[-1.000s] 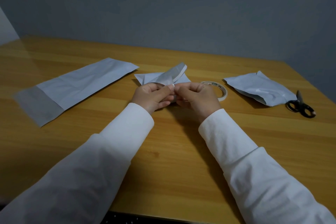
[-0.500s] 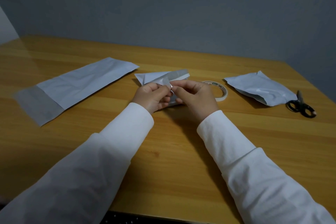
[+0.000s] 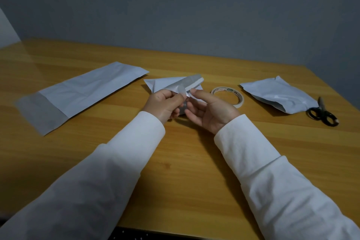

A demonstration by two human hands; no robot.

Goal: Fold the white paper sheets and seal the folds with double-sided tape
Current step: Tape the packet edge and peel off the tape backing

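Two hands in white sleeves work a folded white paper sheet (image 3: 169, 84) at the middle of a wooden table (image 3: 175, 162). The left hand (image 3: 162, 102) grips the sheet's raised flap, thumb and curled fingers closed on the paper. The right hand (image 3: 209, 109), just beside it, has its fingers loosely curled and its thumb tip at a small white strip at the flap's edge; whether it actually pinches that strip cannot be told. The folded sheet itself lies partly on the table behind the hands, with one pointed corner toward the left and its flap lifted off the surface. Just to the right of the folded sheet, a roll of double-sided tape (image 3: 234, 92) lies flat on the table, partly hidden by the right hand. Farther right of the sheet sits a crumpled folded paper (image 3: 280, 94), and at that paper's right corner, black-handled scissors (image 3: 322, 112) lie with their blades pointing toward the wall. Well to the left of the folded sheet, a long flat paper (image 3: 83, 91) stretches diagonally, its near end a darker grey band. Behind the table stands a plain grey wall (image 3: 194, 15).
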